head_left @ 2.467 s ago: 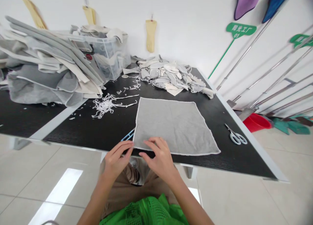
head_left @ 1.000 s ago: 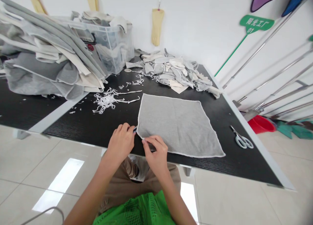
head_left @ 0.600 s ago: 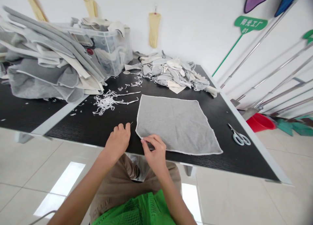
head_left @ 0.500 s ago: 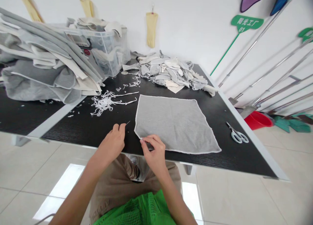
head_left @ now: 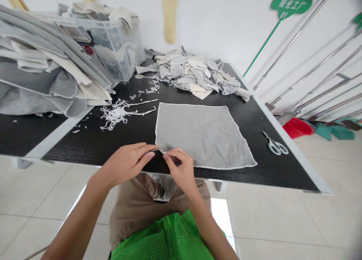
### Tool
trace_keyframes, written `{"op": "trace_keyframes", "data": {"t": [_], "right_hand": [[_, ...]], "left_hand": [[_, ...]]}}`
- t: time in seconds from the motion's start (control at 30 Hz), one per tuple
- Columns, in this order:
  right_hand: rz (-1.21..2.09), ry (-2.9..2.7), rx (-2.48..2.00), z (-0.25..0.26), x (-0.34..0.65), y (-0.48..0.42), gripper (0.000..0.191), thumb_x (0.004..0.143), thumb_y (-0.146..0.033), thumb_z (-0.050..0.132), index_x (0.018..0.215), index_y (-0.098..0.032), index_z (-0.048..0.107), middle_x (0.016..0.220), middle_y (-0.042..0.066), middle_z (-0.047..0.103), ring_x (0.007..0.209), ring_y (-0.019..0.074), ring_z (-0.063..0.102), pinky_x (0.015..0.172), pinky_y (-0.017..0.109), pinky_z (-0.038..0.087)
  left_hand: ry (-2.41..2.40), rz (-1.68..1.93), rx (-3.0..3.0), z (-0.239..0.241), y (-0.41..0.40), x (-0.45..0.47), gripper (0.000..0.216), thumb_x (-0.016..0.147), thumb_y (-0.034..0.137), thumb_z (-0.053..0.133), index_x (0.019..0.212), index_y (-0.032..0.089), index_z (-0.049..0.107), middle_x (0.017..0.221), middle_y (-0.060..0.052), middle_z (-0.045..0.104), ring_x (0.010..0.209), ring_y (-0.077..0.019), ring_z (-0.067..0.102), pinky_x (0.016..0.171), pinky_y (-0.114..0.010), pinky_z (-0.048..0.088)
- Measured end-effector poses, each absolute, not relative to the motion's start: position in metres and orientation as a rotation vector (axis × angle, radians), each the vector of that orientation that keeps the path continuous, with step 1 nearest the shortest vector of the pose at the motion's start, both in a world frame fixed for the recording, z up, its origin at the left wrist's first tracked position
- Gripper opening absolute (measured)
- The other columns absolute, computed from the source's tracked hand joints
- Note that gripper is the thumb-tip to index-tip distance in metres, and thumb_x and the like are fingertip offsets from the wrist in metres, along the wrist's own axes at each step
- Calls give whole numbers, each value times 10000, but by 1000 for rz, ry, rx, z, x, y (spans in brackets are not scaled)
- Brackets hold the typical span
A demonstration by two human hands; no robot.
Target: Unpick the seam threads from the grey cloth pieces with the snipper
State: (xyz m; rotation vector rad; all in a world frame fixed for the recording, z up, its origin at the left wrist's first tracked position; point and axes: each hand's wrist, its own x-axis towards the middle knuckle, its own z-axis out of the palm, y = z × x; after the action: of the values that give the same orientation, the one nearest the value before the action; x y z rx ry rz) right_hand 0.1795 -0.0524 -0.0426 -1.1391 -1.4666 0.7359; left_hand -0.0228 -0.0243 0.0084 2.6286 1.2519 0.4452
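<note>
A grey square cloth (head_left: 198, 133) with a white stitched edge lies flat on the black table, its near left corner pinched in the fingers of my right hand (head_left: 181, 169). My left hand (head_left: 127, 162) grips slim metal tweezers (head_left: 154, 150) between thumb and fingers. Their pointed tip is right at that corner, close to my right fingertips; whether it touches the edging I cannot tell. Left of the cloth sits a tangle of white thread trimmings (head_left: 115, 113). A pair of scissors (head_left: 275, 145) with pale handles rests to the right.
A heap of grey and white cloth pieces (head_left: 189, 73) covers the back of the table (head_left: 85, 143). Stacked cloths (head_left: 36, 75) and a clear plastic bin (head_left: 121, 49) full of fabric stand at the left. Long-handled tools and a red bucket (head_left: 298, 128) are beyond the right edge.
My left hand has moved right, bringing the tweezers from beside the cloth to its near left corner. My right hand still pinches that corner. The view has tilted down slightly.
</note>
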Motion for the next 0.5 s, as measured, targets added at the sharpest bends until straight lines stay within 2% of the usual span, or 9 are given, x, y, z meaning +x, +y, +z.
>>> {"op": "trace_keyframes", "data": {"t": [0.23,0.5], "right_hand": [[770,-1423,-1114,-41,182,-50,104,855,-189,658,815,-193,754,813,40,704,735,155,640,678,279,488],[797,-1420,-1084,-45,181,-51,97,842,-165,672,826,-200,761,814,38,701,729,150,637,644,267,474]], "left_hand": [[1223,436,2556,7,-19,-14,393,1025,390,366,1303,280,621,936,-20,669,846,-155,639,759,-265,470],[1146,434,2542,10,-13,-15,342,973,425,507,1233,272,668,875,-13,627,762,-143,596,708,-269,409]]}}
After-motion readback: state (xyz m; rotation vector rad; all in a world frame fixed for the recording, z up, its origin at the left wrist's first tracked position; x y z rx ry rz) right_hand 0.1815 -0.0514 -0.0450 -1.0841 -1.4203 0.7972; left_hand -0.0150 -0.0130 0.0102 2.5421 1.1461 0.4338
